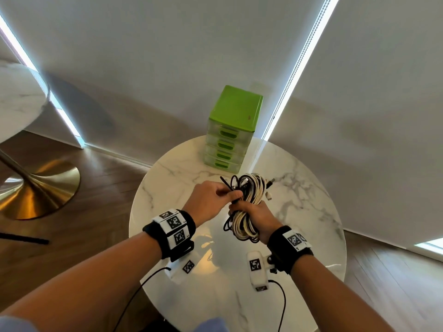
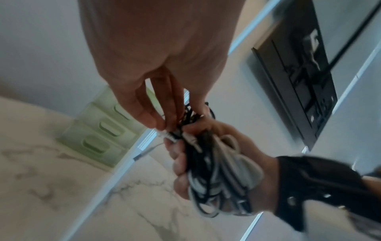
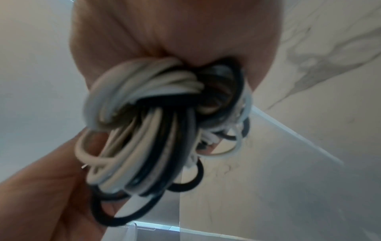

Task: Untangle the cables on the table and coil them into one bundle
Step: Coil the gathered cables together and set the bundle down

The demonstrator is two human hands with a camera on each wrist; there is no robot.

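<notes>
Both hands (image 1: 251,219) grip bundle (image 1: 249,202) mid-table.

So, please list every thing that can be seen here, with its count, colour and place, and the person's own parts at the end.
cable bundle: one, black and white cables coiled together, held above the table
drawer unit: one, green with clear drawers, at the far edge of the table
table: one, round white marble, under the hands
second table: one, white marble top on a gold foot, on the far left
wristbands: two, black with white marker tags, one on each wrist
left hand: pinches a black cable at the top of the bundle
right hand: grips the middle of the bundle
</notes>
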